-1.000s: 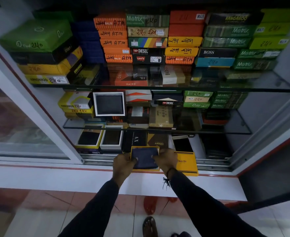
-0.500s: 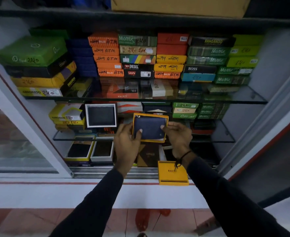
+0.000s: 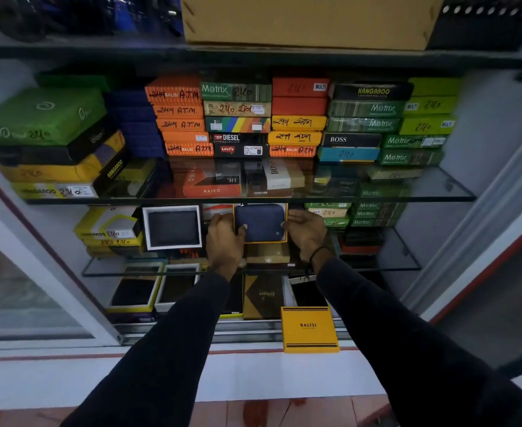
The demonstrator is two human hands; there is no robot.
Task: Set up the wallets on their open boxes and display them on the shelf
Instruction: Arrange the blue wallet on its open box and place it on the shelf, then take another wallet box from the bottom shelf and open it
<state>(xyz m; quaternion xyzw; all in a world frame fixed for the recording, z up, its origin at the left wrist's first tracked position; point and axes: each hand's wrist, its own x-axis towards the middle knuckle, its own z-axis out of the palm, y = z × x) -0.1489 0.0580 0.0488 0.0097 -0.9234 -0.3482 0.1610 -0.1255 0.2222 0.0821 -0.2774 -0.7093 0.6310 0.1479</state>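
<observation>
Left hand (image 3: pixel 224 238) and right hand (image 3: pixel 305 232) grip yellow box (image 3: pixel 261 241) with navy wallet (image 3: pixel 259 221), right of white-framed wallet box (image 3: pixel 172 228). Risk: unsteady perch, topples forward.

Your one camera sits on your head. It looks forward and down, close to the glass shelves (image 3: pixel 407 195).

Navy wallet (image 3: pixel 260 222) upright in yellow-rimmed open box (image 3: pixel 285 238), on middle glass shelf (image 3: pixel 407 266)
</observation>
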